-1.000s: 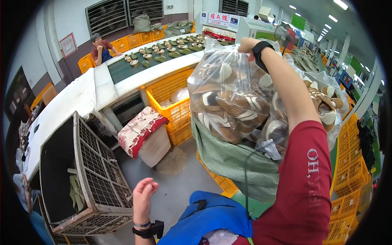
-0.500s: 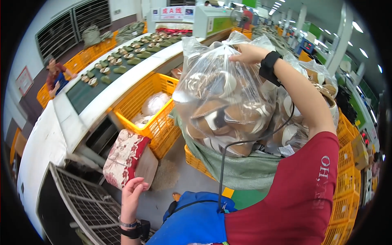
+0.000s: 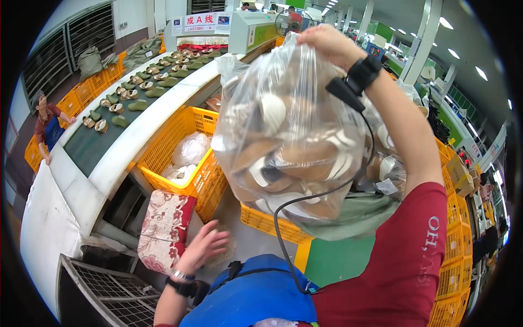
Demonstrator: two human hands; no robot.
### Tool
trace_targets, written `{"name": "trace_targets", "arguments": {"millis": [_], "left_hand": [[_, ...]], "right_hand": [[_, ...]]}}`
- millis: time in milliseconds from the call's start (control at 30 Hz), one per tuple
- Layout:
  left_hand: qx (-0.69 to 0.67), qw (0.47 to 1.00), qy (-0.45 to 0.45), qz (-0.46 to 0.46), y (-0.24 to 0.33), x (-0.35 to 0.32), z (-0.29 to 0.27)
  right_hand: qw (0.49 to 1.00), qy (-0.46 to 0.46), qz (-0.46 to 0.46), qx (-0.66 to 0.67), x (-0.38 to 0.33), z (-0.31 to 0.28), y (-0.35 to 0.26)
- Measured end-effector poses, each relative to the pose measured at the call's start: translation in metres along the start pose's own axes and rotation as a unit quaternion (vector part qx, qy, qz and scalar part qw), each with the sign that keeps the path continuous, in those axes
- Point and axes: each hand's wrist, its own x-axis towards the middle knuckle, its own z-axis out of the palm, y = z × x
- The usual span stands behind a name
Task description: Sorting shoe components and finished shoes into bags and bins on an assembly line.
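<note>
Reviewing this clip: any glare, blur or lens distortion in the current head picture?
Head view: fisheye bends the long white conveyor border, with black corners around the image; head view: pale glare streaks partly veil the brown-and-white shoe parts inside the clear plastic bag; head view: the bare left hand looks slightly blurred; head view: white ceiling lamps look overexposed.
</note>
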Motion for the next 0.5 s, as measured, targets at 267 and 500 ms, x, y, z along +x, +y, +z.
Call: {"name": "trace_targets", "arguments": {"millis": [267,500], "left_hand": [[-0.208,0.958,-0.175,0.086,0.024,-0.008,-0.063],[-0.221,0.942,-0.103,0.229,0.079,-0.102,-0.282]], "right_hand": [[0.943,-0.124,0.195,0.240,0.041,0.091,-0.134],[0.899,-0.166,0.262,0.309,0.036,0.222,-0.158]]}}
